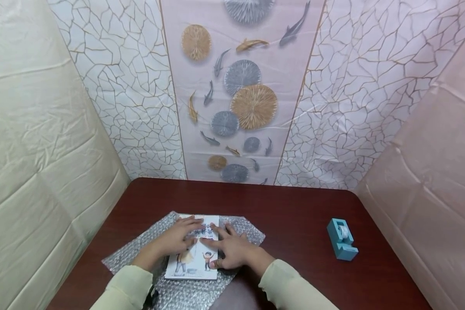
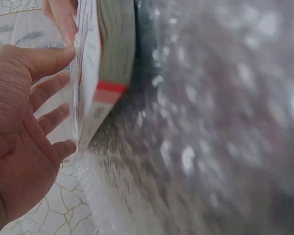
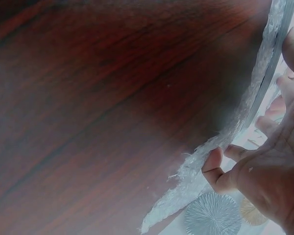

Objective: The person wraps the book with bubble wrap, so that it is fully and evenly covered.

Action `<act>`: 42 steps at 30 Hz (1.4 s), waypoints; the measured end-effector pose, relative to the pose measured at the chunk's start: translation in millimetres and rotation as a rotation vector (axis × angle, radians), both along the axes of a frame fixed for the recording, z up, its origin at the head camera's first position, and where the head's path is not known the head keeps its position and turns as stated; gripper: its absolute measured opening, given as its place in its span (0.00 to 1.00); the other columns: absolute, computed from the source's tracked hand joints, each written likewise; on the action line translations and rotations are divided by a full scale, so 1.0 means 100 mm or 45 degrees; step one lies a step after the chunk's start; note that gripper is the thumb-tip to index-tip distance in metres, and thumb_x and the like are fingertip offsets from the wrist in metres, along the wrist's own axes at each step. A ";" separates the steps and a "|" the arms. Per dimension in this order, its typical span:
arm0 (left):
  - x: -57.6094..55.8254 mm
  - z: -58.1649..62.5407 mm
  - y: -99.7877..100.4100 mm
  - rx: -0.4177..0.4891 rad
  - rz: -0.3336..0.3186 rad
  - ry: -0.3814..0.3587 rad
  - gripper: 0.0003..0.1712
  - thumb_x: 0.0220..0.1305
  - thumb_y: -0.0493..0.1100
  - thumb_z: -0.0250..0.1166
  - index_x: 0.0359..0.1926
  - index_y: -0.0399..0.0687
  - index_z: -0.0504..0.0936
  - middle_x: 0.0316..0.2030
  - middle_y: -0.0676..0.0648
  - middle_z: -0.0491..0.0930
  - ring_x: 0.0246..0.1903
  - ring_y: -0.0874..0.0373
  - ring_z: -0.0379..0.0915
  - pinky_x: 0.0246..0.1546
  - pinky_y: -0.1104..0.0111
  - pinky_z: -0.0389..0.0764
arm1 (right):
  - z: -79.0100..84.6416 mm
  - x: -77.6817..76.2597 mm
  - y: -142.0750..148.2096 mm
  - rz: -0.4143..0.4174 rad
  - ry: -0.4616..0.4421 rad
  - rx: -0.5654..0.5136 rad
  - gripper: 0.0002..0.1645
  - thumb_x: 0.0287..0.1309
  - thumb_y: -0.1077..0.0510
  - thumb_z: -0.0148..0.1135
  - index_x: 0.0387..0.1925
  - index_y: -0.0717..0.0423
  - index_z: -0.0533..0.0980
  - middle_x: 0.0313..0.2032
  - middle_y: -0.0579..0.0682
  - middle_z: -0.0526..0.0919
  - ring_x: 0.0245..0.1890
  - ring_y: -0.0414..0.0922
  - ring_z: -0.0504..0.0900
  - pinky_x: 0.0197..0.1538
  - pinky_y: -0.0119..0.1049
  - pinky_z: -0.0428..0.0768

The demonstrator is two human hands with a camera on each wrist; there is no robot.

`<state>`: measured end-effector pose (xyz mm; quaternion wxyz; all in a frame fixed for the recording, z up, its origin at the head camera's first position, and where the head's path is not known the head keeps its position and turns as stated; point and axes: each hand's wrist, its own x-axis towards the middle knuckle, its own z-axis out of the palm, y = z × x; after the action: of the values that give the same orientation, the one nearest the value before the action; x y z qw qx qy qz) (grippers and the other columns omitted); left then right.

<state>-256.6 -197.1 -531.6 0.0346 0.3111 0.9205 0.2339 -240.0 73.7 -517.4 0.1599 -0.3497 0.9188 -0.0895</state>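
A book (image 1: 193,262) with a white, illustrated cover lies on a sheet of bubble wrap (image 1: 186,295) in the head view. My left hand (image 1: 174,239) rests on the cover's upper left part, fingers spread. From the right, my right hand (image 1: 234,250) reaches across the book's edge, its thumb and forefinger touching the cover and its other fingers over the wrap. The left wrist view shows the thick page block of the book (image 2: 116,44) beside the extended fingers of the left hand (image 2: 19,112). In the right wrist view, the right hand (image 3: 272,176) is beside the wrap's edge (image 3: 186,183).
On the right side of the dark red-brown table (image 1: 294,232) stands a light blue tape dispenser (image 1: 341,241) with a roll in it. Pale fabric walls enclose the table's left and right sides. A patterned sheet (image 1: 236,86) hangs behind it.
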 end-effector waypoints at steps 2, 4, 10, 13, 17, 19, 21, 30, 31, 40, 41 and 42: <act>0.01 0.01 -0.03 0.002 -0.009 -0.002 0.25 0.81 0.39 0.64 0.74 0.47 0.80 0.79 0.39 0.73 0.81 0.30 0.63 0.78 0.26 0.62 | 0.01 -0.01 0.01 0.000 -0.003 -0.003 0.48 0.71 0.23 0.61 0.86 0.13 0.54 0.92 0.44 0.42 0.90 0.68 0.43 0.69 0.88 0.65; 0.02 0.00 -0.07 0.007 -0.018 -0.009 0.23 0.81 0.40 0.64 0.73 0.49 0.82 0.79 0.41 0.74 0.81 0.31 0.64 0.77 0.28 0.66 | 0.02 -0.02 0.02 -0.001 -0.005 -0.002 0.48 0.70 0.23 0.61 0.86 0.14 0.55 0.92 0.44 0.42 0.90 0.68 0.43 0.69 0.89 0.65; 0.11 0.02 -0.14 0.018 -0.039 -0.006 0.21 0.80 0.41 0.65 0.69 0.51 0.85 0.76 0.41 0.76 0.80 0.31 0.66 0.76 0.28 0.67 | 0.02 -0.01 0.03 -0.012 -0.010 -0.002 0.48 0.70 0.22 0.61 0.85 0.13 0.55 0.92 0.43 0.42 0.90 0.68 0.43 0.70 0.89 0.64; 0.17 0.08 -0.15 0.011 -0.041 -0.004 0.20 0.79 0.42 0.66 0.68 0.51 0.85 0.75 0.42 0.78 0.78 0.33 0.69 0.75 0.30 0.70 | 0.02 -0.02 0.04 -0.016 -0.012 -0.007 0.48 0.70 0.22 0.62 0.85 0.13 0.55 0.92 0.43 0.41 0.90 0.68 0.42 0.70 0.89 0.63; 0.23 0.12 -0.15 -0.033 -0.048 0.042 0.20 0.78 0.42 0.68 0.67 0.49 0.86 0.74 0.44 0.80 0.75 0.35 0.73 0.73 0.33 0.74 | 0.02 -0.03 0.05 -0.019 -0.002 -0.009 0.48 0.69 0.22 0.62 0.85 0.12 0.56 0.92 0.42 0.41 0.90 0.67 0.42 0.70 0.89 0.63; 0.26 0.13 -0.16 -0.056 -0.056 0.069 0.21 0.77 0.43 0.68 0.68 0.48 0.86 0.73 0.44 0.80 0.74 0.35 0.74 0.74 0.33 0.73 | 0.01 -0.04 0.06 -0.019 0.004 -0.009 0.48 0.69 0.22 0.62 0.85 0.13 0.56 0.92 0.42 0.41 0.90 0.68 0.42 0.70 0.89 0.62; 0.28 0.12 -0.17 -0.067 -0.051 0.071 0.22 0.77 0.43 0.68 0.68 0.47 0.86 0.73 0.45 0.81 0.74 0.36 0.74 0.77 0.33 0.70 | 0.01 -0.04 0.06 -0.019 0.007 -0.008 0.48 0.69 0.22 0.62 0.85 0.13 0.56 0.92 0.43 0.41 0.90 0.68 0.42 0.70 0.89 0.63; 0.45 0.12 -0.26 -0.100 -0.056 0.054 0.18 0.74 0.47 0.73 0.62 0.57 0.90 0.66 0.53 0.85 0.67 0.44 0.81 0.69 0.40 0.80 | 0.02 -0.04 0.05 -0.012 -0.019 -0.022 0.48 0.69 0.22 0.62 0.85 0.13 0.56 0.92 0.42 0.41 0.90 0.67 0.41 0.70 0.89 0.62; 0.47 0.13 -0.28 -0.088 -0.060 0.037 0.16 0.74 0.47 0.73 0.61 0.59 0.90 0.64 0.54 0.85 0.66 0.46 0.82 0.70 0.40 0.80 | 0.02 -0.04 0.05 -0.011 -0.021 -0.025 0.48 0.69 0.22 0.62 0.85 0.13 0.56 0.92 0.42 0.41 0.90 0.67 0.41 0.71 0.90 0.62; 0.75 0.30 -0.30 0.024 -0.148 -0.058 0.14 0.58 0.37 0.77 0.39 0.65 0.89 0.45 0.63 0.80 0.41 0.69 0.76 0.42 0.66 0.83 | -0.01 -0.02 0.05 -0.016 -0.038 -0.038 0.47 0.69 0.23 0.63 0.84 0.11 0.56 0.92 0.41 0.41 0.90 0.66 0.40 0.71 0.89 0.61; 0.79 0.32 -0.30 0.015 -0.143 -0.097 0.15 0.55 0.37 0.77 0.37 0.65 0.88 0.43 0.63 0.78 0.38 0.71 0.74 0.39 0.70 0.80 | -0.02 -0.02 0.05 -0.016 -0.042 -0.040 0.47 0.69 0.23 0.63 0.84 0.11 0.56 0.92 0.41 0.40 0.90 0.66 0.40 0.71 0.89 0.61; 0.82 0.33 -0.29 0.007 -0.141 -0.138 0.15 0.54 0.36 0.78 0.35 0.64 0.88 0.41 0.63 0.77 0.35 0.72 0.71 0.36 0.72 0.77 | -0.02 -0.02 0.05 -0.015 -0.046 -0.043 0.47 0.70 0.23 0.63 0.84 0.11 0.56 0.92 0.41 0.40 0.90 0.66 0.40 0.71 0.90 0.61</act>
<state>-174.6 -226.4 -498.2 0.0964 0.3484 0.8981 0.2504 -242.2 78.7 -519.9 0.1701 -0.3452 0.9161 -0.1122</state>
